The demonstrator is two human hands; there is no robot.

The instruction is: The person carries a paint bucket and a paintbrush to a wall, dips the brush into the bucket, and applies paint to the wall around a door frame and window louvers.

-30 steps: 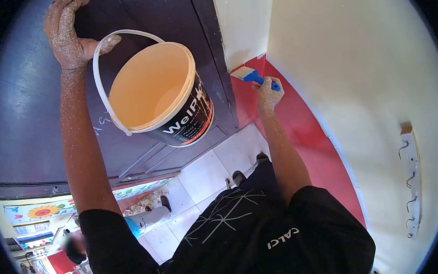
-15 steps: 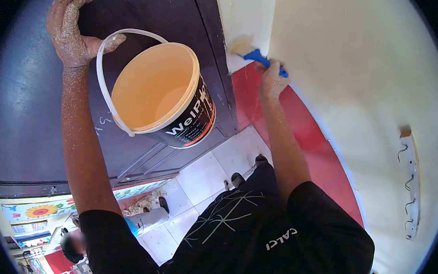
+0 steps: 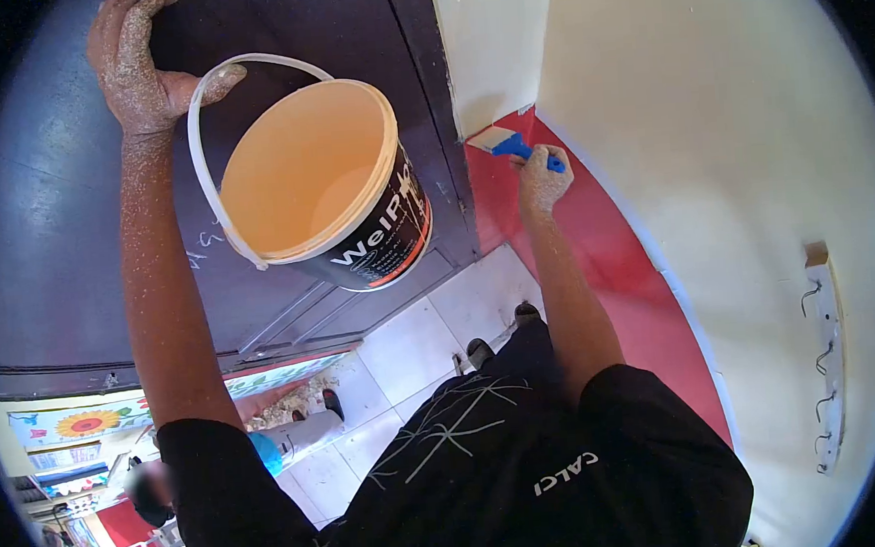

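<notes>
My left hand (image 3: 140,76) is raised against the dark door (image 3: 65,246), its skin speckled with pale paint. The white handle (image 3: 198,153) of a paint bucket (image 3: 390,231) hangs over its thumb. The bucket is tilted, showing its cream-coloured inside; its black label carries white lettering. In my right hand (image 3: 546,182) is a blue-handled paintbrush (image 3: 512,146), fingers wrapped round the handle. Its bristles lie at the line where the pale upper wall strip (image 3: 499,44) meets the red lower wall (image 3: 606,243), beside the door frame.
A strip of metal hooks (image 3: 826,360) is fixed to the cream wall (image 3: 688,108) on the right. White floor tiles (image 3: 402,346) lie below. Another person (image 3: 150,492) is at lower left, near a sunflower banner (image 3: 86,423) and scattered debris (image 3: 290,403).
My right hand has moved slightly down with the paintbrush, from the pale wall strip to the edge of the red area. My left hand and the bucket stay nearly in place.
</notes>
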